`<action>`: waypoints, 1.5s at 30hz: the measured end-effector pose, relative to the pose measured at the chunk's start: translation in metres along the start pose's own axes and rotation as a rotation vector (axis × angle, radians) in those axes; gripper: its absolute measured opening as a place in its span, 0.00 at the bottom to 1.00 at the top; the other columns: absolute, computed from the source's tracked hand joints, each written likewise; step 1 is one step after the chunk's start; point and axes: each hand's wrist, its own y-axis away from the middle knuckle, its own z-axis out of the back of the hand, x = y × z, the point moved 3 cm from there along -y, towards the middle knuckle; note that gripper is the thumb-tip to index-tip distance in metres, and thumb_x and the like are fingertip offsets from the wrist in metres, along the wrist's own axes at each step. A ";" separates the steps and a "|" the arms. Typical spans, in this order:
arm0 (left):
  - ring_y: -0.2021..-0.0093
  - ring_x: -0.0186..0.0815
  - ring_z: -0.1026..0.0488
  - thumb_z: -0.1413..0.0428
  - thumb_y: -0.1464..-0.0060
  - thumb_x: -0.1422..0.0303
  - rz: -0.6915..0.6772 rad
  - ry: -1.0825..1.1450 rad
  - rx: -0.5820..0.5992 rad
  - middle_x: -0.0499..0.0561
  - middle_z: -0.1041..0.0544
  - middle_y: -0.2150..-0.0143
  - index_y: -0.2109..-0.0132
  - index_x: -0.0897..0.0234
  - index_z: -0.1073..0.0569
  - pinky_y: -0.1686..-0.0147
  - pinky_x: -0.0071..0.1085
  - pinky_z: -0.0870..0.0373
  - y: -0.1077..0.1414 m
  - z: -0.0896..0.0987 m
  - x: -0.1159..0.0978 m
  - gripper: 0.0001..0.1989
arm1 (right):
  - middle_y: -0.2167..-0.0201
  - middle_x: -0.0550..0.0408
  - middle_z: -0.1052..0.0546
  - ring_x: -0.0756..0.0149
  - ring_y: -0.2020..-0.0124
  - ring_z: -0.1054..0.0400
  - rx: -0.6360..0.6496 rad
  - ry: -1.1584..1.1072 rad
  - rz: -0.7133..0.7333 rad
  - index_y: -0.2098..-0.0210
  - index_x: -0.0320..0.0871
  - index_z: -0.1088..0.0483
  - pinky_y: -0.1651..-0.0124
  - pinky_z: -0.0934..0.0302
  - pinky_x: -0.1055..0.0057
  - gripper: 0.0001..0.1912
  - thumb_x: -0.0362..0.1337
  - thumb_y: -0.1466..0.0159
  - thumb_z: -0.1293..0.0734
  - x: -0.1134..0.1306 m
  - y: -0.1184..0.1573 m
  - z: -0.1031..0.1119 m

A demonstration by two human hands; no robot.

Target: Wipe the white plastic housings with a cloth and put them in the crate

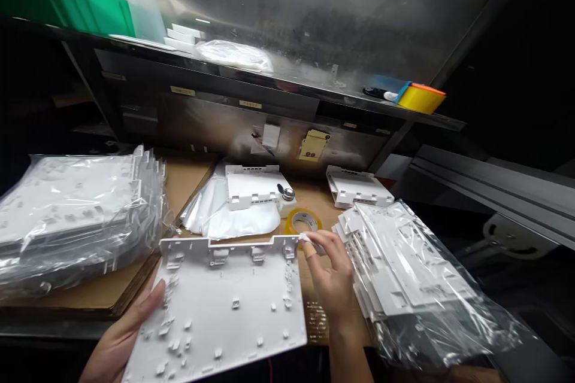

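Note:
A white plastic panel point(233, 317) with small clips and posts on its face is tilted up in front of me. My left hand point(130, 329) grips its left edge, thumb on the face and the other fingers hidden behind. At the panel's upper right corner, my right hand point(330, 269) pinches a small white piece of cloth or tissue point(305, 237) against the edge. A tan bandage wraps one of its fingers. Just behind that corner lies a roll of yellow tape point(303, 221).
Bagged white panels are stacked at left point(81, 203) and right point(413, 263). Behind stand two white housings point(254, 185) point(359, 187), clear bags point(242, 219) and a bottle with a metal cap point(286, 194). A metal shelf point(287, 87) spans the back, holding a yellow container point(420, 99).

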 end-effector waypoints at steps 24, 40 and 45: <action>0.34 0.45 0.32 0.39 0.37 0.68 -0.225 -0.372 -0.299 0.40 0.31 0.31 0.31 0.26 0.45 0.31 0.43 0.39 -0.055 -0.111 0.071 0.38 | 0.60 0.53 0.22 0.62 0.58 0.28 0.097 0.008 0.351 0.55 0.47 0.23 0.54 0.34 0.62 0.08 0.33 0.32 0.32 0.094 -0.019 -0.055; 0.31 0.57 0.38 0.53 0.29 0.60 -0.154 -0.161 0.103 0.63 0.35 0.29 0.25 0.56 0.53 0.29 0.59 0.49 -0.012 -0.097 0.015 0.31 | 0.70 0.47 0.23 0.49 0.57 0.33 0.121 0.369 -0.323 0.67 0.46 0.25 0.56 0.43 0.60 0.09 0.44 0.43 0.31 -0.106 -0.054 -0.046; 0.29 0.53 0.41 0.63 0.28 0.53 -0.052 -0.122 0.239 0.59 0.34 0.29 0.25 0.59 0.51 0.28 0.53 0.52 -0.008 -0.092 0.012 0.31 | 0.58 0.41 0.20 0.46 0.48 0.32 0.090 0.175 -0.341 0.60 0.43 0.23 0.50 0.38 0.56 0.21 0.54 0.39 0.34 -0.084 -0.046 -0.035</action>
